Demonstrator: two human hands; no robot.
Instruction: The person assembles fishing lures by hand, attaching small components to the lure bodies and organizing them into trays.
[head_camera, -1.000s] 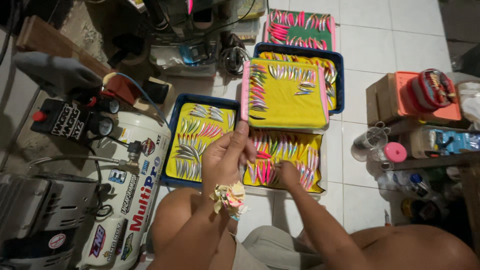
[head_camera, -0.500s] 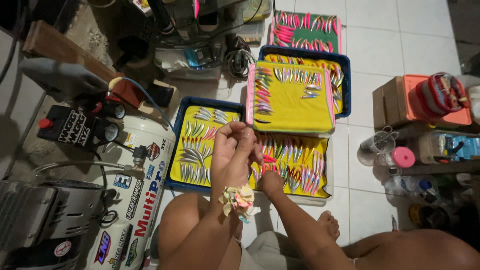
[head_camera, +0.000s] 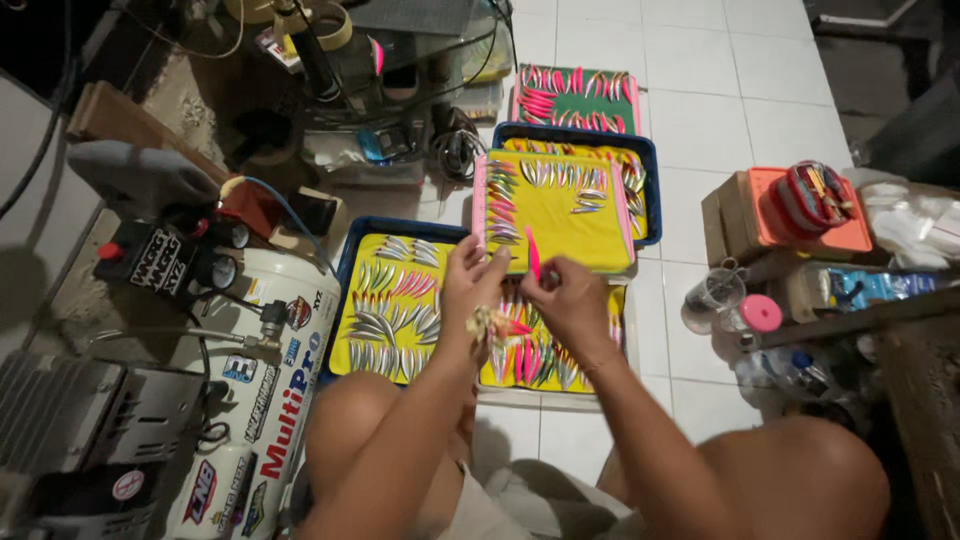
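Floor tiles (head_camera: 700, 110) carry everything, white and square. Far left lies a white air compressor tank (head_camera: 265, 390) with gauges. Right of it sit blue-rimmed trays lined in yellow: a near-left tray (head_camera: 392, 305) holding rows of small fish-shaped lures, a far tray (head_camera: 575, 195) stacked higher, and a green tray (head_camera: 575, 98) farthest away. At right stands an orange box (head_camera: 810, 215). Above the near trays, the left hand (head_camera: 470, 290) and right hand (head_camera: 570, 300) meet, fingertips pinching a slim pink lure (head_camera: 533, 252) held upright between them.
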